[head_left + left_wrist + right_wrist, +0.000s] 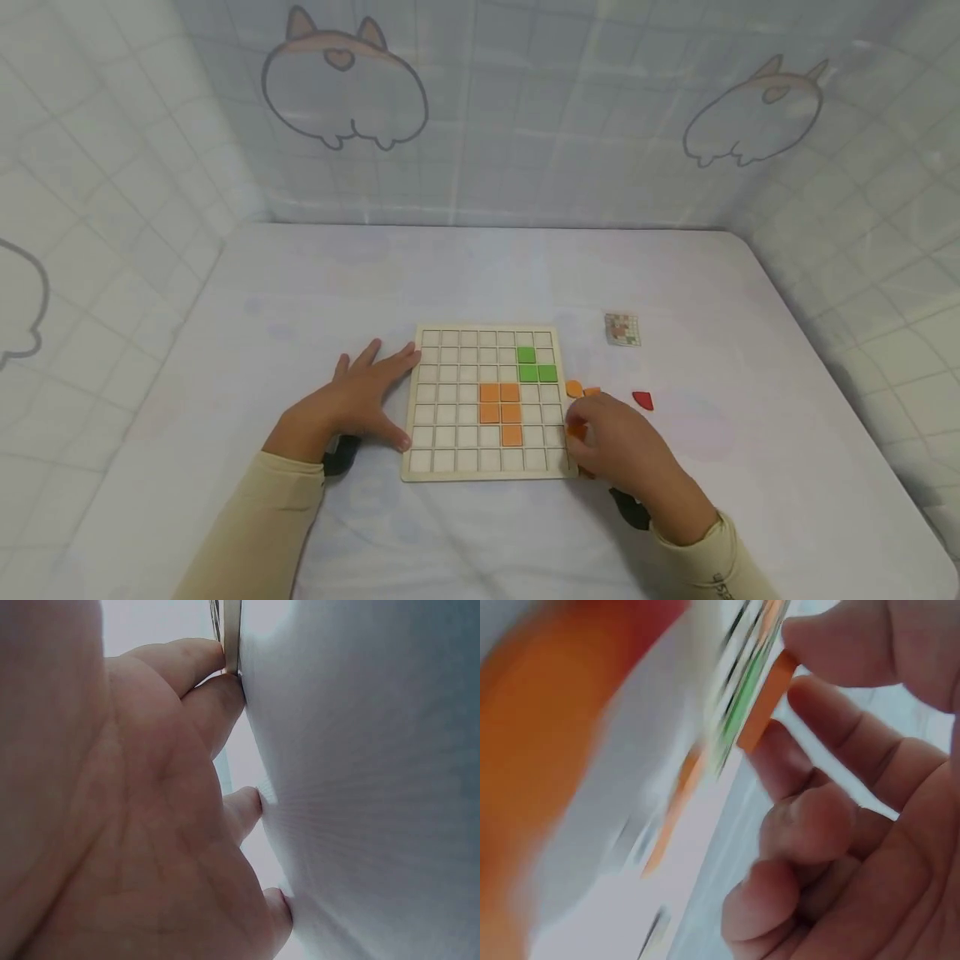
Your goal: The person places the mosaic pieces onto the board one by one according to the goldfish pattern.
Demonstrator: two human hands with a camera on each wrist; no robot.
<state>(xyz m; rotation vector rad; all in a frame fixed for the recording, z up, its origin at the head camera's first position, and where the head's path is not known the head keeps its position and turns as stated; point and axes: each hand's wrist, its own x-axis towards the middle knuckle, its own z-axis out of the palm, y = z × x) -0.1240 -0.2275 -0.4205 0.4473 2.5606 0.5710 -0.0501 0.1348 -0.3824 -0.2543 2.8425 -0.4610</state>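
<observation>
A wooden grid board point(450, 477) lies flat on the table, with green square tiles point(528, 373) toward its upper right and several orange square tiles point(511, 412) near the middle. Spread along the board's left edge, my left hand point(356, 400) touches it with thumb and fingertips. The left wrist view shows two digits against the board's side. At the right edge of the board, my right hand point(626, 442) pinches an orange tile point(769, 705) between thumb and fingers, while its other fingers curl in.
Right of the board lie an orange round piece point(574, 388), another orange piece point(592, 392) partly behind the hand, and a red quarter-round piece point(642, 400). Farther back is a small card point(622, 329) with a printed grid. Patterned sheeting point(525, 167) surrounds the white table point(337, 275).
</observation>
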